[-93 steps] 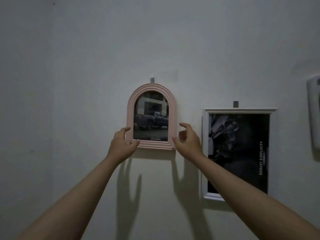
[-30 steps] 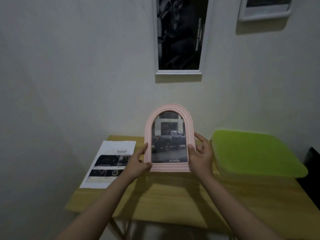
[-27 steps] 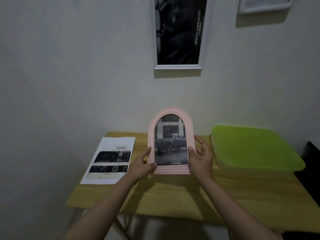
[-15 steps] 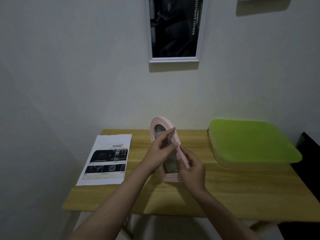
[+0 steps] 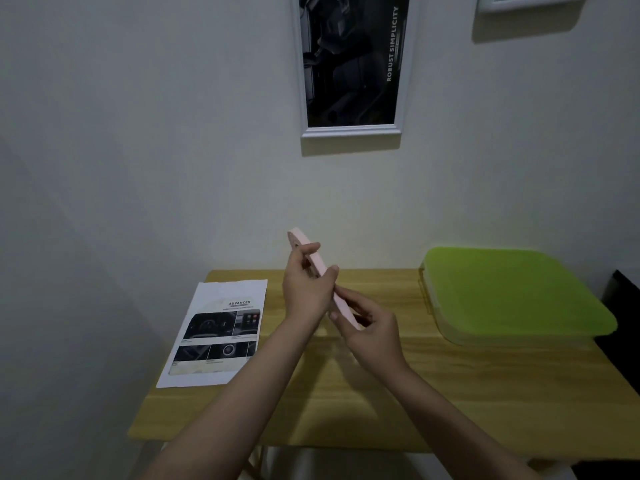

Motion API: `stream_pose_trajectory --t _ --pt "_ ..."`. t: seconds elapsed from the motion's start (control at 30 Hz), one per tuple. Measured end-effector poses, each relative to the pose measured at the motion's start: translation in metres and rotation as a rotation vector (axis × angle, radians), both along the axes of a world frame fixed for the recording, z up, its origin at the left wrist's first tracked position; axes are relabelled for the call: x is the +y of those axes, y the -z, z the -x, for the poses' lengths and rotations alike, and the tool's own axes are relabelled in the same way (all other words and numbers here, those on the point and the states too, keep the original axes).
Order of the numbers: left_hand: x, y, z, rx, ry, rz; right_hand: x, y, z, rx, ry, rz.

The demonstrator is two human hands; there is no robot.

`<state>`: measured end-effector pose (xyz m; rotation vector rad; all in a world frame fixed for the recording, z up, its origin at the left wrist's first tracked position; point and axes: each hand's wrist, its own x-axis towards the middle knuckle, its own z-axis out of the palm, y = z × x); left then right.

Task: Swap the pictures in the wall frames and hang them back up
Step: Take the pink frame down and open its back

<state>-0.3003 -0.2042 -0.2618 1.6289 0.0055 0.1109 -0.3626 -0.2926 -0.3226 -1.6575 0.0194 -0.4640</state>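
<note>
Above the middle of the wooden table, the pink frame sat edge-on to the camera, tilted, off the wall. The left hand gripped its upper part, fingers curled round the edge; the right hand pinched its lower end. A printed sheet lay left, a green-lidded box right. The white frame hung on the far wall.

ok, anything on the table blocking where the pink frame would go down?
Nothing visible. Both hands hold the pink frame edge-on above bare table; the sheet lies left of that patch, the green box right.
</note>
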Motion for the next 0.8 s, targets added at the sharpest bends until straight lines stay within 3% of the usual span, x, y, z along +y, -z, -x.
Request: stream_pose_trajectory --t 0.2,0.37,0.53,0.63,0.8 --pt "0.017 -0.008 -0.008 0.02 -0.096 -0.02 0.003 -0.004 -0.007 -0.061 -0.064 0.053" --pt "0.041 -0.01 -0.009 0.039 0.014 0.008 -0.012 -0.007 -0.022 -0.061 0.044 0.044" --pt "0.065 -0.016 -0.006 0.084 0.117 0.073 -0.049 0.007 -0.042 0.077 0.181 0.248" --pt "0.079 -0.011 -0.007 0.081 0.167 0.096 -0.06 0.008 -0.041 0.167 0.101 0.191" --pt "0.087 0.0 -0.003 0.103 0.198 0.131 -0.06 0.01 -0.034 0.154 0.034 0.17"
